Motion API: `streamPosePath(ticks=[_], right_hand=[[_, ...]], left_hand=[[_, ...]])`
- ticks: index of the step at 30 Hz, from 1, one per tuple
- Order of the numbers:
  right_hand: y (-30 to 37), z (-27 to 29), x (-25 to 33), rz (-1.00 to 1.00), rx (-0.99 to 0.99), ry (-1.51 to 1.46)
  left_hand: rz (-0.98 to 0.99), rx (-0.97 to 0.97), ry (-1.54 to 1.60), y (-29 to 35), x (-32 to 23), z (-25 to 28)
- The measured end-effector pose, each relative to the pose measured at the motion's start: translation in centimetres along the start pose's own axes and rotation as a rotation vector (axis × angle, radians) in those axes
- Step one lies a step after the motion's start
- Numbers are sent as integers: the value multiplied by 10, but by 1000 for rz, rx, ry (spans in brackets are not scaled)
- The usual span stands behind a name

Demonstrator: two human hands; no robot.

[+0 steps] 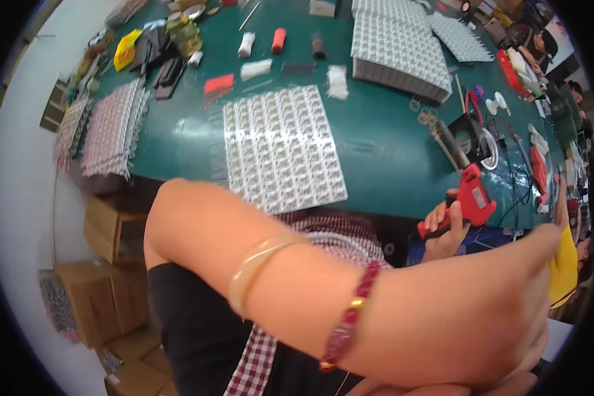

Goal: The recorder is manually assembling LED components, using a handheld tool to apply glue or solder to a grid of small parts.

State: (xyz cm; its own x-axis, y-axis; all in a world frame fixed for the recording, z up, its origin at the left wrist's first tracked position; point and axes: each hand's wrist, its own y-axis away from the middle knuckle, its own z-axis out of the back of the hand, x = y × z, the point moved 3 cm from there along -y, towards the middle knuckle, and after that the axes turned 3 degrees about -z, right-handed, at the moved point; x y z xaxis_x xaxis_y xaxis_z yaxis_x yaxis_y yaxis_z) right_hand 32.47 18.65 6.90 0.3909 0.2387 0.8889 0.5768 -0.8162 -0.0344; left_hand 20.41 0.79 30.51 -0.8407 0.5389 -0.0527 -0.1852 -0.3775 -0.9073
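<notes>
My left forearm, with a pale bangle and a dark red bead bracelet, crosses close in front of the view. My left hand (531, 313) is at the lower right, blurred, its fingers mostly hidden. Past that forearm, my right hand (445, 228) wraps round the handle of a red-and-black pistol-grip tool (474, 198) at the table's front edge. The tool's front points toward a clear tube-like piece (449, 145); whether they touch I cannot tell. A white panel (280, 148) with rows of small squares lies flat at the table's middle, apart from both hands.
On the green table (178, 135) stand a thick stack of similar panels (402, 49) and another stack (112, 129) at left. Small white bundles (337, 82) and red bundles (278, 41) lie beyond the panel. Cables (518, 175) run at right. Cardboard boxes (89, 300) stand below left. A person in yellow (564, 267) is at right.
</notes>
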Motion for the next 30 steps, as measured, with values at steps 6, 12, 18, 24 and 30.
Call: streamPosePath(ticks=[6,12,18,24,30], right_hand=[[-2,1,-1,-1,83,55],[-10,10,-2,11,56,-42],[-29,13,-21,-46,72,-97],[-53,17,-20,-80,30,-146],[-73,28,-22,-211,9,-300]], left_hand=[[194,186,-134,11,-21,16],[98,108,-211,50,-23,26],[296,-254,-732,148,-54,139],[1145,-829,-862,369,64,248],[1718,-1328,-1109,607,44,423]])
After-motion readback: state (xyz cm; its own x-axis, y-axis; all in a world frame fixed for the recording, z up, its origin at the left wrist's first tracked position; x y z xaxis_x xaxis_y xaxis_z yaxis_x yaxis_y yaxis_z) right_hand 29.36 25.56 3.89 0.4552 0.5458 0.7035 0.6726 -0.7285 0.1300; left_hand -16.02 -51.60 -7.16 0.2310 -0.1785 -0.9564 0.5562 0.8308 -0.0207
